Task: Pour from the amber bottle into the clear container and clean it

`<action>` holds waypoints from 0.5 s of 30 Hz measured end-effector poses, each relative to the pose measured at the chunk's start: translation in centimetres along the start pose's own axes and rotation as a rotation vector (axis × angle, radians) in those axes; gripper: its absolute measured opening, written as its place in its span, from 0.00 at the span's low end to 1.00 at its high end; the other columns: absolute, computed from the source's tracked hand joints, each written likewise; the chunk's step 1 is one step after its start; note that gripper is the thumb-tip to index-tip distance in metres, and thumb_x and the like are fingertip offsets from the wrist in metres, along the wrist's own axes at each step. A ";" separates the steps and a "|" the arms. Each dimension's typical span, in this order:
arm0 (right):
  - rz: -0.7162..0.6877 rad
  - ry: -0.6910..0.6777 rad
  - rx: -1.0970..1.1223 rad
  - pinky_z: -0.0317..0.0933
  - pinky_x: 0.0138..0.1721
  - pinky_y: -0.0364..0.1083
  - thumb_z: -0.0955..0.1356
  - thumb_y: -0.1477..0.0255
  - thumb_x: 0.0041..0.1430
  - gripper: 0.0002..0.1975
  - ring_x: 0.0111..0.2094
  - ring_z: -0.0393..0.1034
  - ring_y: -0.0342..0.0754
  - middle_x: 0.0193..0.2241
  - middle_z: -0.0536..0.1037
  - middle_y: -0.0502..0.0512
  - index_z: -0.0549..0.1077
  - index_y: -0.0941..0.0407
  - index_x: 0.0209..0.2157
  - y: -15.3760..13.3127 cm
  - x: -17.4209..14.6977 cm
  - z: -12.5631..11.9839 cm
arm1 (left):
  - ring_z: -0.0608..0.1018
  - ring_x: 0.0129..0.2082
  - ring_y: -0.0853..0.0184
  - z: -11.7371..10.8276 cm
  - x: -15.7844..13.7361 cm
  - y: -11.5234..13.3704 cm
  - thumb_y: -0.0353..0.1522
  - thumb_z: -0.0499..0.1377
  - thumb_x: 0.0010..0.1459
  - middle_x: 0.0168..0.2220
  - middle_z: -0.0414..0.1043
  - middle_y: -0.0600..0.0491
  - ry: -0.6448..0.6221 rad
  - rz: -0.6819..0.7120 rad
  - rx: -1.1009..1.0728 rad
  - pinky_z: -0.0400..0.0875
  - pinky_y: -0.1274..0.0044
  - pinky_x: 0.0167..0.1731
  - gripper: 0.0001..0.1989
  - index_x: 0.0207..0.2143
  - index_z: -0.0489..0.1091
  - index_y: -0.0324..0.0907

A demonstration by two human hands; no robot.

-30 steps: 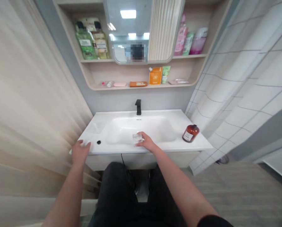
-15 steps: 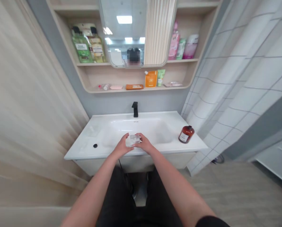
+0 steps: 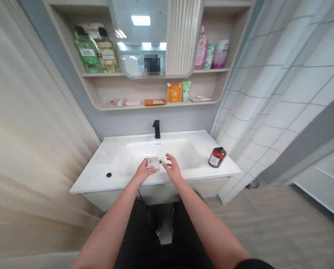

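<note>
My left hand [image 3: 142, 172] grips a small clear, box-like container [image 3: 153, 163] over the front part of the white sink [image 3: 133, 148]. What is inside the container is too small to make out. My right hand [image 3: 172, 169] is just to the right of it, apart from it, with fingers spread and nothing in them. Between the two hands the dark drain hole [image 3: 160, 161] shows. Behind the basin stands a black faucet [image 3: 156, 129].
A brown bottle with a white label [image 3: 217, 157] stands on the counter's right. At the left lie a round black stopper [image 3: 109, 175] and a clear, see-through item [image 3: 105, 157]. Above hangs a mirrored cabinet [image 3: 158, 107], its shelves holding bottles, an orange pouch [image 3: 175, 92] and small packets.
My right hand has let go of the clear container and moved a little to the right, its fingers opening. My left hand keeps hold of it. The view has shifted slightly.
</note>
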State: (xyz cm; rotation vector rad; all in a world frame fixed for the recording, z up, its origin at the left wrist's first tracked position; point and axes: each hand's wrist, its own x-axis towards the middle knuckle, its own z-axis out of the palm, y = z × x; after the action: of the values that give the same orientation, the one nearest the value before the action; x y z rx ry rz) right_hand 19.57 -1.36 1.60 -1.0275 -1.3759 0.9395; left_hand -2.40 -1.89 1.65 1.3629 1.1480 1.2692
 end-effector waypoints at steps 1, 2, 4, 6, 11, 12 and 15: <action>-0.060 0.074 -0.055 0.77 0.57 0.62 0.77 0.50 0.64 0.30 0.61 0.76 0.65 0.64 0.78 0.67 0.76 0.49 0.62 -0.3 -0.7 -1.4 | 0.87 0.50 0.55 0.0 0.0 0.0 0.46 0.86 0.40 0.51 0.84 0.46 0.017 -0.001 -0.014 0.81 0.59 0.58 0.40 0.50 0.73 0.45; -0.115 0.152 -0.124 0.77 0.56 0.62 0.75 0.51 0.66 0.27 0.58 0.77 0.65 0.59 0.80 0.67 0.77 0.50 0.59 -0.5 -1.5 -3.3 | 0.87 0.51 0.54 -0.1 0.0 -0.1 0.46 0.86 0.40 0.52 0.84 0.45 0.033 -0.003 -0.029 0.81 0.58 0.59 0.40 0.50 0.73 0.45; -0.203 0.339 -0.304 0.75 0.54 0.62 0.74 0.51 0.68 0.21 0.52 0.77 0.62 0.49 0.81 0.63 0.76 0.51 0.52 -0.9 -3.0 -8.2 | 0.87 0.51 0.54 -0.1 0.0 -0.2 0.45 0.86 0.37 0.52 0.84 0.45 0.056 -0.011 -0.062 0.80 0.57 0.60 0.41 0.49 0.73 0.45; -0.225 0.563 -0.468 0.74 0.54 0.62 0.75 0.49 0.65 0.22 0.47 0.75 0.60 0.44 0.78 0.59 0.73 0.52 0.47 -1.0 -3.9 -14.0 | 0.87 0.51 0.54 -0.1 0.1 -0.3 0.44 0.87 0.36 0.52 0.85 0.46 0.074 -0.015 -0.091 0.80 0.57 0.61 0.41 0.49 0.73 0.45; -0.121 0.784 -0.571 0.71 0.62 0.66 0.81 0.45 0.48 0.51 0.60 0.72 0.67 0.63 0.72 0.71 0.66 0.55 0.65 -0.2 -2.5 -25.4 | 0.87 0.52 0.54 -0.2 0.4 0.0 0.43 0.86 0.36 0.51 0.85 0.46 0.098 -0.025 -0.134 0.80 0.56 0.62 0.42 0.51 0.73 0.45; -0.083 0.740 -0.541 0.70 0.64 0.66 0.82 0.45 0.43 0.59 0.65 0.70 0.69 0.68 0.69 0.74 0.62 0.56 0.70 0.1 -1.8 -26.4 | 0.87 0.53 0.54 -0.3 0.4 0.0 0.43 0.86 0.36 0.52 0.85 0.46 0.101 -0.022 -0.135 0.80 0.56 0.63 0.42 0.51 0.73 0.45; 0.028 0.604 -0.442 0.68 0.70 0.66 0.84 0.48 0.35 0.74 0.73 0.66 0.73 0.75 0.64 0.80 0.53 0.57 0.78 1.1 0.6 -27.2 | 0.87 0.55 0.53 -0.3 0.4 0.1 0.43 0.86 0.36 0.53 0.85 0.45 0.108 -0.011 -0.124 0.78 0.56 0.65 0.43 0.53 0.73 0.45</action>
State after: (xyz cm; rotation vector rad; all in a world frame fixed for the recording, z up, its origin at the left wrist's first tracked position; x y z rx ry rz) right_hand 46.75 -1.00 2.38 -1.5146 -1.0661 0.2882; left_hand -2.70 -1.53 1.79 1.2082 1.1290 1.3969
